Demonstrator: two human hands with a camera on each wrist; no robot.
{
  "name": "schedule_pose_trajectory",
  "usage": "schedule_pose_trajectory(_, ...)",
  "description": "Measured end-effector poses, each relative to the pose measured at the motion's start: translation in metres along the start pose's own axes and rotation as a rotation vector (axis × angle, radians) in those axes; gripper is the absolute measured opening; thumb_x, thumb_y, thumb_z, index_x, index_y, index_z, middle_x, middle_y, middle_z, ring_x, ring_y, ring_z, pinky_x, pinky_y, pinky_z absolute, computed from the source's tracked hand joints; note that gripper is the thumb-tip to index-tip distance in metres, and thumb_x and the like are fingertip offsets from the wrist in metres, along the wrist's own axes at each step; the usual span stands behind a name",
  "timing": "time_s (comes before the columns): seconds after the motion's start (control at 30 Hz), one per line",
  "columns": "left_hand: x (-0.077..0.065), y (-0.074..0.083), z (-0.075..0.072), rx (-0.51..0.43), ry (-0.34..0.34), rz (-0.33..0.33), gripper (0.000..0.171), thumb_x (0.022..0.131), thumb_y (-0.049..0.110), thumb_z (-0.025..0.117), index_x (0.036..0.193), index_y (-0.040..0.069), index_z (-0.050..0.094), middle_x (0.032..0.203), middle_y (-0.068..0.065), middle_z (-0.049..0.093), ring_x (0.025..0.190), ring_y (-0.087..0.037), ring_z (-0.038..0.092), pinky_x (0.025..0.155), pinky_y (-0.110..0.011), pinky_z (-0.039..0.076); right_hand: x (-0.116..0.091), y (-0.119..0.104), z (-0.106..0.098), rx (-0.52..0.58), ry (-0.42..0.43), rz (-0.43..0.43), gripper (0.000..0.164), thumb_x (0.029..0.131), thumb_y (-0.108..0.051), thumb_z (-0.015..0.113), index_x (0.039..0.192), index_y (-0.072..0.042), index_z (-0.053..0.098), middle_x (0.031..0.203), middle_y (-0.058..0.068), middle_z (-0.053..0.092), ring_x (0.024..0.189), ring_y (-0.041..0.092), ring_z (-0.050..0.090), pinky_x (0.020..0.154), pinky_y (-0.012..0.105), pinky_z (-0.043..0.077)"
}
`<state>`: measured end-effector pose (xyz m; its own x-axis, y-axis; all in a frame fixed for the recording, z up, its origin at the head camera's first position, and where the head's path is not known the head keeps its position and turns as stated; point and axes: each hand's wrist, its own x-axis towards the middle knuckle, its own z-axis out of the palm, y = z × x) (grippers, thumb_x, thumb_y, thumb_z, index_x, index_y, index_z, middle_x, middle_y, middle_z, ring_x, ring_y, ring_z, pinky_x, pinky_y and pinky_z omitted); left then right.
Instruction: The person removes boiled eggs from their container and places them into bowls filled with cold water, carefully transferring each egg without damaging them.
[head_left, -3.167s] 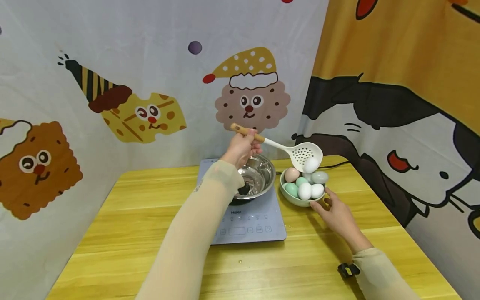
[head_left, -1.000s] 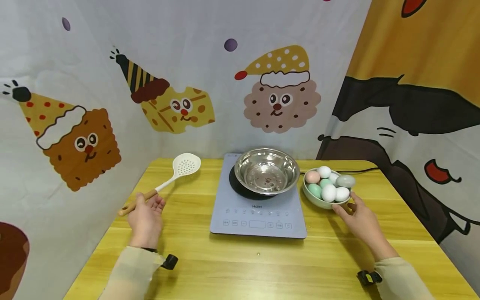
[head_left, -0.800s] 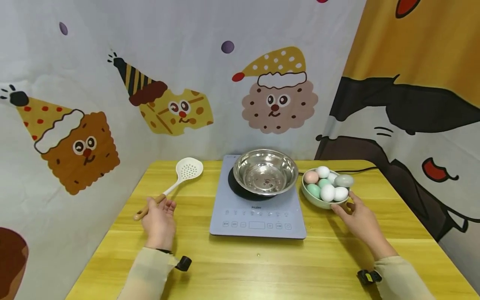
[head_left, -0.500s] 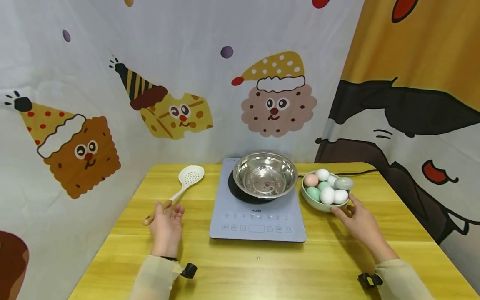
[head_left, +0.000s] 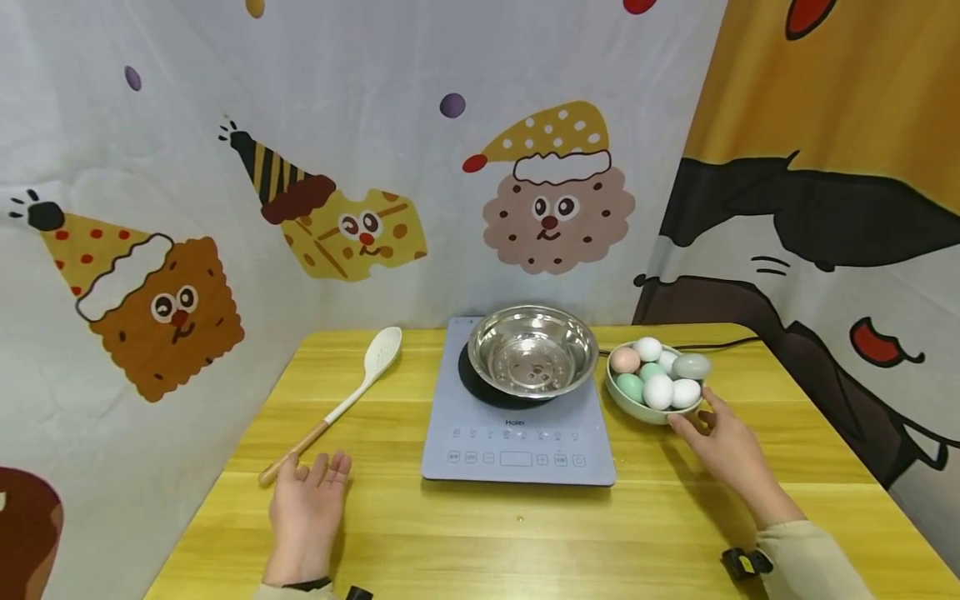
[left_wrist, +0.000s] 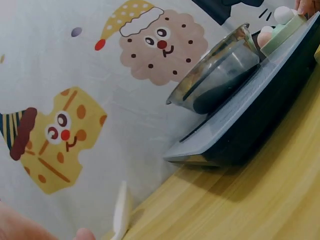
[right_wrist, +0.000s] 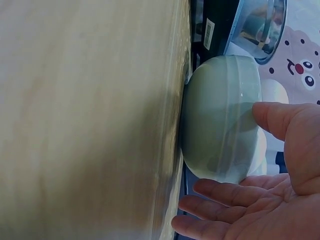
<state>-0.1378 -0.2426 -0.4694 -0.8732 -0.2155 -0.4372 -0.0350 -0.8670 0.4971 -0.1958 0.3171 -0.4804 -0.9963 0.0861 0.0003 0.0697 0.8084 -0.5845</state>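
A white skimmer [head_left: 383,350] with a wooden handle lies on the left of the table. Palm up, my left hand [head_left: 306,512] is beside the handle's end, fingers loosely extended and holding nothing. Part of the skimmer's pale head [left_wrist: 121,210] shows in the left wrist view. At the right, a light green bowl [head_left: 637,410] holds several white, green, grey and pinkish eggs [head_left: 657,391]. My right hand [head_left: 727,446] touches that bowl's near right side. In the right wrist view its thumb rests against the bowl's wall [right_wrist: 215,120], with the other fingers extended beside it.
A steel basin [head_left: 534,350] stands on a grey induction cooker [head_left: 517,467] in the middle, between the skimmer and the bowl. A black cable [head_left: 720,342] runs behind the bowl. The patterned curtain [head_left: 375,75] closes off the back and sides.
The skimmer, earlier above the bowl with a white egg in it, now lies on the table at left. My left hand has let go and drawn back; my right hand stays at the bowl.
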Motion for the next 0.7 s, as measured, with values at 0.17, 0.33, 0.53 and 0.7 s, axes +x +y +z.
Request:
schedule_pose_trajectory(0.17,-0.02,0.002,-0.01,0.162,-0.011,0.0,0.078,0.103,0.053,0.034,0.155,0.028,-0.02,0.168,0.0,0.004,0.136,-0.015,0.035,0.115,-0.027,0.037,0.002,-0.002,0.001,-0.003,-0.006,-0.005,0.102,0.095,-0.066,0.047,0.157,0.001,0.004,0.14,0.041,0.043,0.127,0.059,0.043,0.095,0.07,0.042)
schedule_pose_trajectory(0.33,-0.039,0.001,-0.015,0.55,0.03,0.1,0.059,0.099,0.06,0.042,0.144,0.025,0.027,0.141,0.01,0.053,0.112,-0.013,0.053,0.097,-0.028,0.051,0.003,-0.003,0.0,-0.011,-0.007,-0.009,0.103,0.095,-0.066,0.047,0.157,0.003,0.004,0.14,0.042,0.043,0.127,0.06,0.043,0.094,0.069,0.042)
schedule_pose_trajectory(0.53,-0.046,0.002,-0.02,1.255,0.093,0.299,0.071,0.092,0.069,0.044,0.137,0.014,0.049,0.131,0.003,0.063,0.103,-0.011,0.06,0.081,-0.023,0.054,0.0,0.002,-0.004,-0.036,-0.027,-0.016,0.103,0.095,-0.065,0.048,0.156,0.005,0.005,0.138,0.045,0.042,0.124,0.059,0.046,0.091,0.068,0.045)
schedule_pose_trajectory(0.7,-0.042,0.019,-0.027,1.644,0.057,0.354,0.08,0.091,0.075,0.04,0.141,0.014,0.049,0.139,-0.013,0.056,0.116,-0.023,0.056,0.086,-0.034,0.055,-0.007,0.006,-0.015,-0.081,-0.086,-0.018,0.101,0.096,-0.064,0.047,0.155,0.007,0.007,0.14,0.046,0.039,0.124,0.061,0.045,0.089,0.068,0.047)
